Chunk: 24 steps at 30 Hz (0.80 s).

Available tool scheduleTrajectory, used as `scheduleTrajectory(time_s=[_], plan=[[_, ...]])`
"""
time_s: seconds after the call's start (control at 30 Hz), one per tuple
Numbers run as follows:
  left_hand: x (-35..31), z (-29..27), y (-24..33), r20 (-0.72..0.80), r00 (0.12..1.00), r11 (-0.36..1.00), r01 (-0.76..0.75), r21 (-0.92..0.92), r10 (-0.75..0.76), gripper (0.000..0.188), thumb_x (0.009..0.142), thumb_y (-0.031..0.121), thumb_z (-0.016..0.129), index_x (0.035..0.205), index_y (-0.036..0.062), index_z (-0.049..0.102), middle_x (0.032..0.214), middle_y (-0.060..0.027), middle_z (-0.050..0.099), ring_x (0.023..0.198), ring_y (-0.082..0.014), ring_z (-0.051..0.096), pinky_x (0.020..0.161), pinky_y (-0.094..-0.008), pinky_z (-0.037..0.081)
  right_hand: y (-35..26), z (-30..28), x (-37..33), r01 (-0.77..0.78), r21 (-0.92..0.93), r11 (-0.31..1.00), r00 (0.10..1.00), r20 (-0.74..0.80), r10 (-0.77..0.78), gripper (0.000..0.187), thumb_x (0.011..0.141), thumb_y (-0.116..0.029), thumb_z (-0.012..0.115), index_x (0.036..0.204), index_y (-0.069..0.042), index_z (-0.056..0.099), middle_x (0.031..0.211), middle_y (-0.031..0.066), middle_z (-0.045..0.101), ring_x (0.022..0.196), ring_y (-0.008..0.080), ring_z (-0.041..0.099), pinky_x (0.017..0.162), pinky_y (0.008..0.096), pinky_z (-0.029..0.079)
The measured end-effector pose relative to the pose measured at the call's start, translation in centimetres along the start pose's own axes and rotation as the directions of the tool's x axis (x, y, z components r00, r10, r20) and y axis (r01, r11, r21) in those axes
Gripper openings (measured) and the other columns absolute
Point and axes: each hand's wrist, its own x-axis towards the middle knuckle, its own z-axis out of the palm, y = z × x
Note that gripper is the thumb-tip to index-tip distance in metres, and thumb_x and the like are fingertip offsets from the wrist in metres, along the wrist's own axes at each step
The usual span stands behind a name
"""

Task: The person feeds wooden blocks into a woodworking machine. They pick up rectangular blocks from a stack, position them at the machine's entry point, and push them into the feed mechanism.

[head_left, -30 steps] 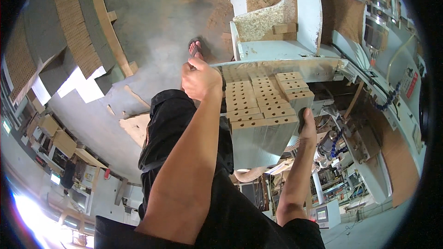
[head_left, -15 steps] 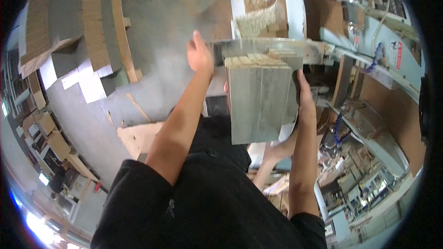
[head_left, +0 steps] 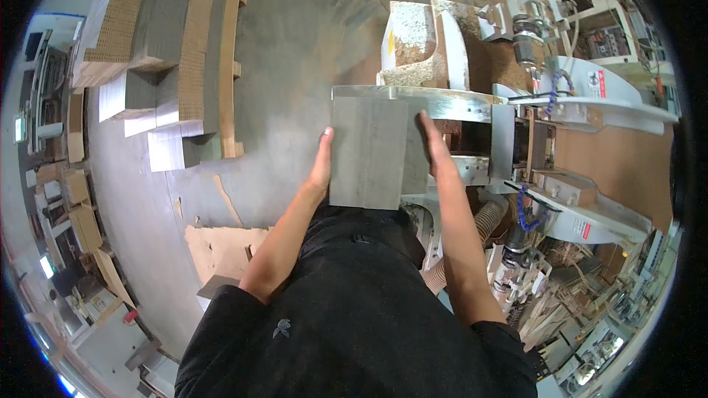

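A block of several grey boards (head_left: 366,153) stands directly in front of me at the near end of the machine's metal rails. Its boards sit flush, with their faint seams running away from me. My left hand (head_left: 322,161) lies flat along the left side of the boards, thumb up and fingers stretched out. On the right side, my right hand (head_left: 438,152) is laid against the boards in the same way. Most of the fingers of both hands are hidden below the thumbs. Behind the boards runs a shiny metal bar (head_left: 457,107).
The white-and-brown machine with guards (head_left: 590,99) and blue coiled hoses (head_left: 522,210) fills the right side. At the far left, stacked grey and brown panels (head_left: 169,37) lie beside a wooden beam (head_left: 232,66). A thin wooden sheet (head_left: 221,250) lies left of my body.
My left hand has come from beyond the far left corner of the boards to their left side. The boards, uneven at the far end before, now look flush and sit lower and more to the left.
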Motion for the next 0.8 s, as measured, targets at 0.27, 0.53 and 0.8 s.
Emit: scheduleTrajectory(time_s=[0.27,0.53,0.8], plan=[[-1.2,-1.1,1.4,0.022,0.997,0.994,-0.078,-0.070,0.080,0.092,0.086,0.076,0.030,0.145,0.0049,0.034,0.139,-0.0163,0.047,0.124,-0.0303,0.049,0.104,-0.0459,0.039,-2.8,2.1,-2.7,0.209,-0.630,0.748,0.804,-0.325,-0.498,0.082,0.085,-0.059,0.058,0.135,0.004,0.045,0.141,0.0248,0.041,0.131,0.0365,0.039,0.109,0.0429,0.031],[-3.1,1.0,1.4,0.044,0.996,0.997,0.077,-0.031,-0.075,0.094,0.085,0.079,0.026,0.149,0.0114,0.028,0.147,-0.0142,0.038,0.130,-0.0315,0.041,0.105,-0.0474,0.037,-5.4,-12.2,-5.8,-0.457,-0.806,0.377,0.471,-0.578,-0.666,0.042,0.078,-0.015,0.066,0.113,0.002,0.050,0.116,0.0223,0.057,0.106,0.0381,0.058,0.086,0.0499,0.050],[-2.7,1.3,0.7,0.089,0.996,0.999,0.007,-0.033,-0.004,0.096,0.083,0.082,0.023,0.150,0.0128,0.026,0.147,-0.0135,0.038,0.128,-0.0323,0.045,0.098,-0.0489,0.044,-5.0,-13.1,-6.9,0.283,-0.780,0.558,0.714,-0.217,-0.665,0.018,0.083,-0.015,0.065,0.091,0.001,0.062,0.076,0.0124,0.065,0.069,0.0183,0.063,0.061,0.0344,0.048]])
